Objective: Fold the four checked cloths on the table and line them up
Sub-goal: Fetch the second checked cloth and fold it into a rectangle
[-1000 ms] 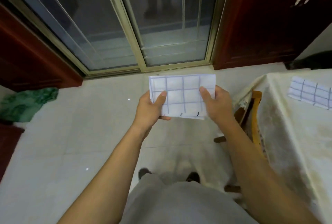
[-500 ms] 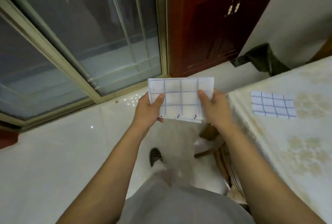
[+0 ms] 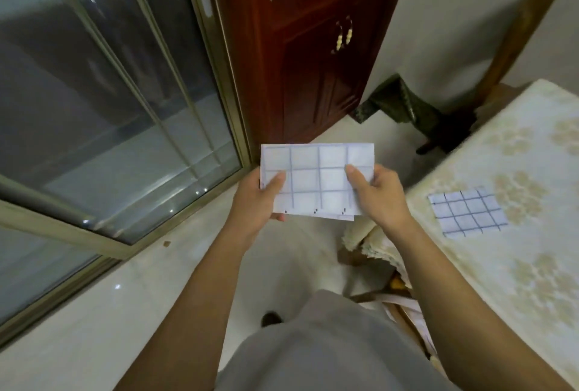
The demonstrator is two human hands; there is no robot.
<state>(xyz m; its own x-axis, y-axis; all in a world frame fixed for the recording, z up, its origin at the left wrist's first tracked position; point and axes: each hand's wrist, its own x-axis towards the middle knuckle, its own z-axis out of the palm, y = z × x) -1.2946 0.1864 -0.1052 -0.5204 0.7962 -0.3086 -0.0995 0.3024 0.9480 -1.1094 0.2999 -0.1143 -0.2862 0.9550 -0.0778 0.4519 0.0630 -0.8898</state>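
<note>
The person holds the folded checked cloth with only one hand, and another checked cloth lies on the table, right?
Not one hand, both: the head view shows the left hand and the right hand each gripping a side of the folded checked cloth. The other checked cloth does lie on the table.

A glass door [image 3: 119,115] adjoins a dark red cabinet [image 3: 313,83].

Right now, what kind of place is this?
Probably a room in a home: a wooden cabinet, a glass sliding door and a table under a flowered cover.
</note>
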